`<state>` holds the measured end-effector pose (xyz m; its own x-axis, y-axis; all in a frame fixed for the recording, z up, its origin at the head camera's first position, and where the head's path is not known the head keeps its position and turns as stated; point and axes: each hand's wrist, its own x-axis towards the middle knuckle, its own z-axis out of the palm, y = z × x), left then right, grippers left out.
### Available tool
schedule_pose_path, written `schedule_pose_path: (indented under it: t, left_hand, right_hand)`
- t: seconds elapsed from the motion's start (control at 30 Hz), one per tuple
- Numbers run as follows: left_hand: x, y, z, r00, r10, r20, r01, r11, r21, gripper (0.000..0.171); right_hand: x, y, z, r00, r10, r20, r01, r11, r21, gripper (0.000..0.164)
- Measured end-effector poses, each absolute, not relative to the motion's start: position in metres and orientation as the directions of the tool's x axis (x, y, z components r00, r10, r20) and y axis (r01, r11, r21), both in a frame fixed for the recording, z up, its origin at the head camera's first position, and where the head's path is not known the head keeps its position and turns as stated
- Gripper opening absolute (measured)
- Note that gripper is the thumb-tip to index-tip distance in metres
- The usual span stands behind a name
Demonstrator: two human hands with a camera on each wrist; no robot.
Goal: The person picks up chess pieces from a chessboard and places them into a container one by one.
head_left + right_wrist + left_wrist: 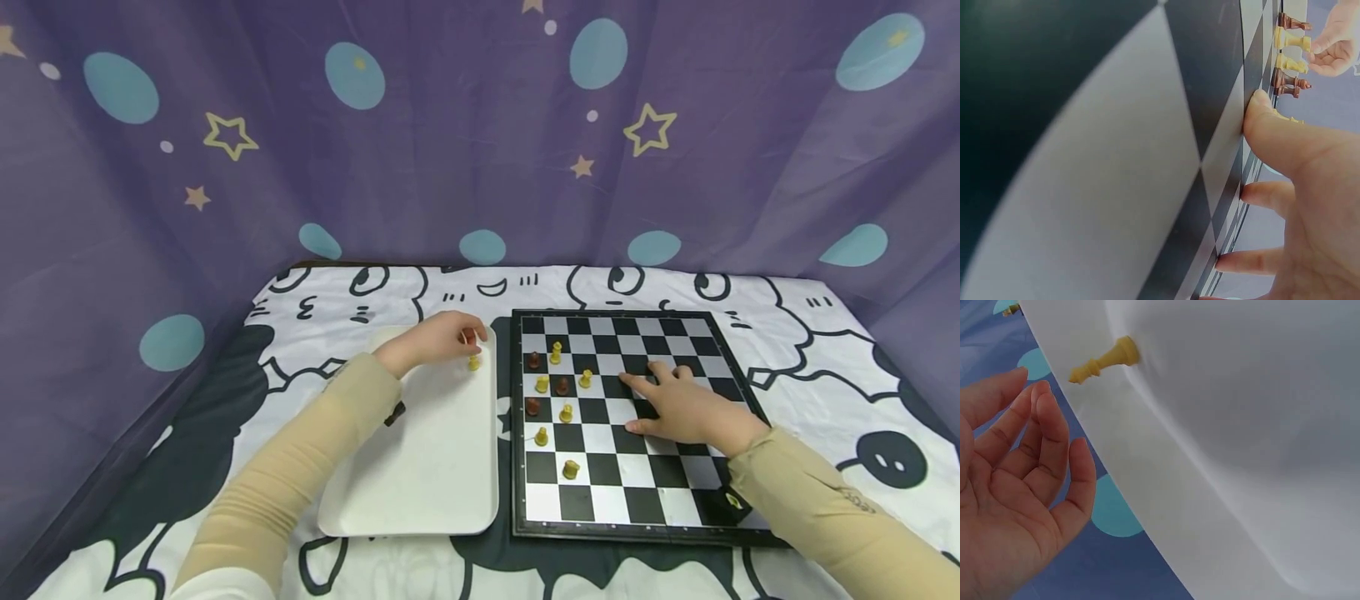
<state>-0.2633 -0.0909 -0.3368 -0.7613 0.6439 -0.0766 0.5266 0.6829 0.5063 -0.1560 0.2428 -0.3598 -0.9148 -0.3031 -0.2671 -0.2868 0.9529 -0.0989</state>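
"What does the head view show?"

"The left hand [438, 340], in a tan sleeve, is over the far right corner of a shallow white tray with rounded corners [420, 492], just above an upright yellow chess piece [473, 363]. The right hand [686, 408] lies over a black-and-white chequered board in a black frame [592, 497], fingers spread wide."

"And on the board?"

"Six yellow chessmen [566, 413] and three reddish-brown chessmen [562, 387], all toward its left side (one of the yellow ones sits nearest the person). Below lies a white cloth with black cartoon faces [795, 333]; behind hangs a purple curtain with turquoise ovals and stars [480, 167]."

"Does the left wrist view settle what that hand holds?"

"Nothing shows in it. The fingers are loosely bent and gathered narrow, thumb near the forefinger; the yellow chess piece stands in the tray by its rim, near the fingertips but apart."

"And the right wrist view?"

"The right hand's spread fingertips touch the board, holding nothing. Beyond them stand yellow and brown chessmen, with the left hand farther off."
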Motion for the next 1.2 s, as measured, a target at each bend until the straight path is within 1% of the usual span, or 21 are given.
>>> schedule_pose_path:
  t: [0.17, 0.33, 0.53, 0.7, 0.93, 1.2]
  left_hand:
    - [-0.263, -0.085, -0.333, -0.751, 0.657, -0.061, 0.547, 0.672, 0.499, 0.018]
    - [-0.264, -0.077, -0.332, -0.757, 0.648, -0.082, 0.528, 0.681, 0.507, 0.020]
    - [-0.264, -0.067, -0.330, -0.732, 0.673, -0.105, 0.533, 0.661, 0.529, 0.025]
    - [-0.264, -0.058, -0.328, -0.714, 0.693, -0.100, 0.551, 0.644, 0.531, 0.026]
    - [-0.265, -0.042, -0.326, -0.692, 0.715, -0.094, 0.582, 0.630, 0.514, 0.026]
    - [-0.268, -0.029, -0.329, -0.669, 0.733, -0.122, 0.604, 0.632, 0.486, 0.029]
  right_hand:
    - [-0.156, 0.243, -0.361, -0.914, -0.304, -0.269, -0.287, 0.953, -0.101, 0.078]
    - [-0.156, 0.244, -0.360, -0.914, -0.300, -0.272, -0.285, 0.954, -0.096, 0.078]
    - [-0.155, 0.243, -0.360, -0.915, -0.293, -0.277, -0.277, 0.956, -0.097, 0.077]
    - [-0.156, 0.243, -0.361, -0.915, -0.294, -0.276, -0.278, 0.956, -0.097, 0.077]
    - [-0.155, 0.244, -0.359, -0.911, -0.310, -0.271, -0.294, 0.951, -0.099, 0.077]
    - [-0.156, 0.243, -0.360, -0.910, -0.306, -0.279, -0.291, 0.952, -0.095, 0.078]
